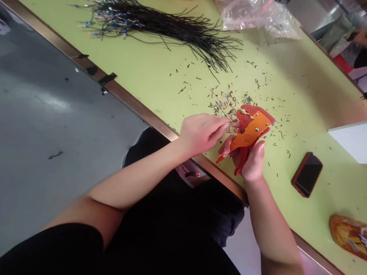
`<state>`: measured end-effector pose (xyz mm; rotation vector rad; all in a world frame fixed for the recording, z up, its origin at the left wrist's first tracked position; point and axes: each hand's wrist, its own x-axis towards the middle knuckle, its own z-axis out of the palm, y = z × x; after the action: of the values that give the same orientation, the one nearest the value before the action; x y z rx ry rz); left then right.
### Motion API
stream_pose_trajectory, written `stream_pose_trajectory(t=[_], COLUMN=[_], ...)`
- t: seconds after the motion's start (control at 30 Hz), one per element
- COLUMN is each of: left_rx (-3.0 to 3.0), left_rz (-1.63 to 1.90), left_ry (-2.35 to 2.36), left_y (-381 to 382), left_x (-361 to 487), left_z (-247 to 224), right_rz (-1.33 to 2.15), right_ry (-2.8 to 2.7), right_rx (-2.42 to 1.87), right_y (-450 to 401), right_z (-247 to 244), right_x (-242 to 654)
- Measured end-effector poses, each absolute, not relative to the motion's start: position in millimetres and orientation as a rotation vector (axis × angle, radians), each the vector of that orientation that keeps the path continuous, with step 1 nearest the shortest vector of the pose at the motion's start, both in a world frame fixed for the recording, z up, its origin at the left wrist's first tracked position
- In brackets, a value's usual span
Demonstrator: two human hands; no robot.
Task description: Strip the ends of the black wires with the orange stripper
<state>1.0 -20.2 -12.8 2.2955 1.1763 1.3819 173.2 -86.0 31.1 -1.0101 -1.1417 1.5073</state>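
Okay, so here's the setup: the right hand has its fingers clenched around the red handles of an orange-and-red wire stripper, held just above the lime-green worktop, roughly mid-frame and toward the near edge. The left hand is right beside it, with its fingertips pinched up against the tool's head. They might be feeding in a thin wire, but it's too small to say for sure.

Where I'd worry is that pinch. If a skinny wire isn't seated properly, it could slip out or come away with nicked strands, and fingertips that close to the jaws could get nipped if the handles get squeezed.

The loose insulation offcuts scattered around the tool are another hazard, since they could get swept into the big bundle of black wires lying toward the far left. Some of that debris is also creeping toward the red-cased phone on the right. The bundle's ends are splayed out too, so a sleeve could easily snag them and drag the whole pile.
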Motion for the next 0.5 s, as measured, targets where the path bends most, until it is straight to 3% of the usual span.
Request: stream_pose_trajectory(t=[0.3, 0.5], left_rx=[2.408, 2.472], left_rz=[1.380, 1.592], left_ry=[1.041, 0.983], left_y=[-23, -22], left_x=[-1, 1], left_z=[-12, -14], right_rz=[1.529, 1.521], right_ry=[-1.266, -1.264], right_rx=[-1.068, -1.170], right_y=[-81, -79], right_z=[23, 16], right_x=[174, 178])
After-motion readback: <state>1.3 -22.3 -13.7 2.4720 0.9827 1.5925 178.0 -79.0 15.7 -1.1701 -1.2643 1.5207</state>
